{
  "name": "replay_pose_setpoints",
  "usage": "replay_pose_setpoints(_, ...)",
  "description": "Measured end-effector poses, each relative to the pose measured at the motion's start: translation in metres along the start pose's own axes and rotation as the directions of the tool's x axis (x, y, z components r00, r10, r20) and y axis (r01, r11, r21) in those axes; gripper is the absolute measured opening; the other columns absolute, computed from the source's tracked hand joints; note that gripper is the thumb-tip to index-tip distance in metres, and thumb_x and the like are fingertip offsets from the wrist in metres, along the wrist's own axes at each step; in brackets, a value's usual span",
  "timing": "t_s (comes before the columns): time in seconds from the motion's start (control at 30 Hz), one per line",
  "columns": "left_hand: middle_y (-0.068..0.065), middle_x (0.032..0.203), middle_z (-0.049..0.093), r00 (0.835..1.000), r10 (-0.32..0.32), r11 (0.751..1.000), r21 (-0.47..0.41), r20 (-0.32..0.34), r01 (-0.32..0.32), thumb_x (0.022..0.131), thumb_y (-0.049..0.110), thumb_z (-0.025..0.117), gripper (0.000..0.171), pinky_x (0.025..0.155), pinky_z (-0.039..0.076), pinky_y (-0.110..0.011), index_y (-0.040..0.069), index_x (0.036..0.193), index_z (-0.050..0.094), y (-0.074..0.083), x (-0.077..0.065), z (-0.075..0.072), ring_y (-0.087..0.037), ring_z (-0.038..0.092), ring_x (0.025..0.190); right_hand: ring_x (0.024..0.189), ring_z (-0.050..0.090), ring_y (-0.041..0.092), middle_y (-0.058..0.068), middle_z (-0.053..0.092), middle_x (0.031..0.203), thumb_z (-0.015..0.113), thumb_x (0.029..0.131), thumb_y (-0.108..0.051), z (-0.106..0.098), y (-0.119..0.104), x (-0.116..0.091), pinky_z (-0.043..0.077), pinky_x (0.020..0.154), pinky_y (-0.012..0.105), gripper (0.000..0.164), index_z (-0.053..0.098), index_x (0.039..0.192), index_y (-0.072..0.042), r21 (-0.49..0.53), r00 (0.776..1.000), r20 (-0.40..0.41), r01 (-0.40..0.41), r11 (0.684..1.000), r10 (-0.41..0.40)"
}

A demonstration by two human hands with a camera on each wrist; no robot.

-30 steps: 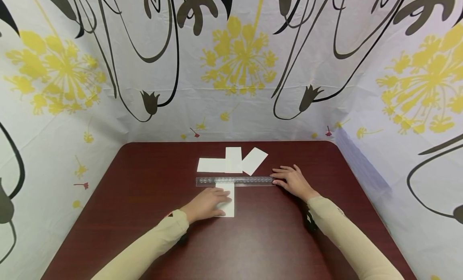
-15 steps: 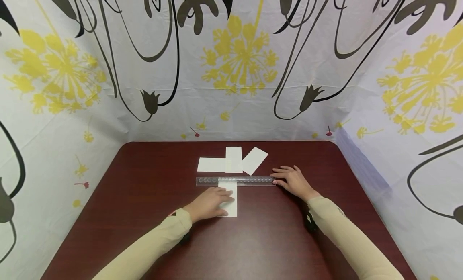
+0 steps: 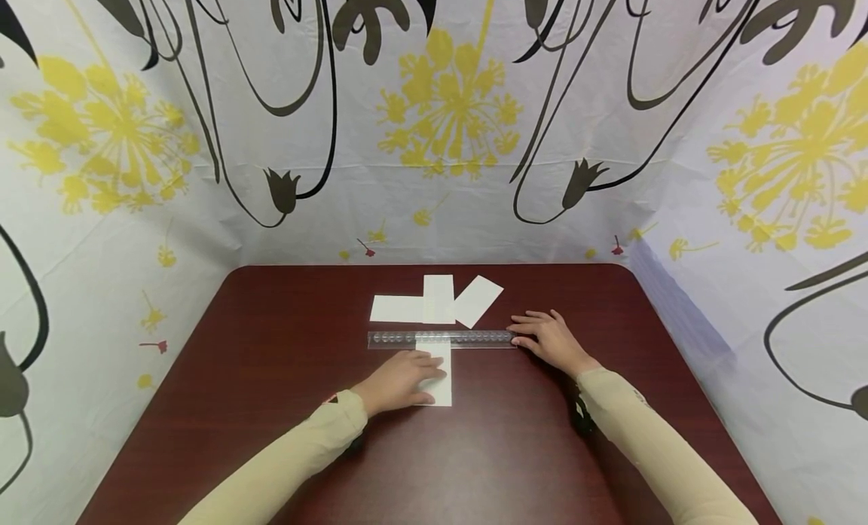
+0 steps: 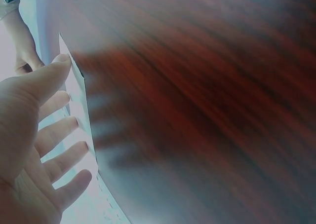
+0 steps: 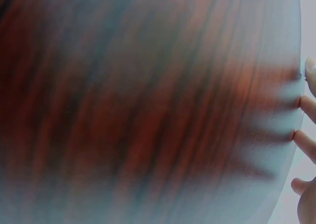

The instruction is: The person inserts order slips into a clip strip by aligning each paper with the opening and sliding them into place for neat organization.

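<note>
My left hand [image 3: 396,382] lies with its fingers extended over a white paper card [image 3: 444,359] in the head view. The card's top end overlaps a clear plastic ruler [image 3: 481,340] that lies crosswise on the table. In the left wrist view, the fingertips and thumb of the left hand [image 4: 39,135] press on the card [image 4: 81,103] close to the tabletop. At the ruler's right end, my right hand [image 3: 552,344] rests with spread fingers, its thumb and fingertips touching that end. Only fingertips of the right hand [image 5: 307,145] show in the right wrist view, down on the table.
Beyond the ruler lie three more white cards: one sideways [image 3: 396,309], one upright [image 3: 438,295] and one slanted [image 3: 478,302]. The dark red wooden table [image 3: 285,306] has rounded far corners. A white patterned cloth [image 3: 447,209] hangs behind it and on both sides.
My left hand has slid the card a little to the right along the ruler. The ruler and my right hand have stayed in place.
</note>
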State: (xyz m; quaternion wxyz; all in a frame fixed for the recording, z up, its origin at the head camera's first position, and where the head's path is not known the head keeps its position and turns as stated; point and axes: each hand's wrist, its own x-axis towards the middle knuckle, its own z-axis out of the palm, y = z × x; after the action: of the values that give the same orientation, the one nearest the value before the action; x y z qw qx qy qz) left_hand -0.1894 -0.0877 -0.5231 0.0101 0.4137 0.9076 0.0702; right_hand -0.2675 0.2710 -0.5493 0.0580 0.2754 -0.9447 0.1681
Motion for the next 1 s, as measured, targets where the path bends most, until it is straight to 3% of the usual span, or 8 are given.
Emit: replay_pose_setpoints(1.0, -0.002, 0.144, 0.058, 1.0, 0.028, 0.998, 0.049, 0.013, -0.029, 0.087, 0.044, 0.071, 0.051, 0.111, 0.044, -0.042, 0.02, 0.132, 0.064, 0.013, 0.017, 0.001, -0.025, 0.055, 0.133, 0.133, 0.052, 0.036, 0.007, 0.064, 0.137, 0.067, 0.093, -0.035, -0.005, -0.005, 0.002, 0.027, 0.112, 0.071, 0.038, 0.069, 0.128, -0.019, -0.028, 1.0, 0.017, -0.014, 1.0, 0.015)
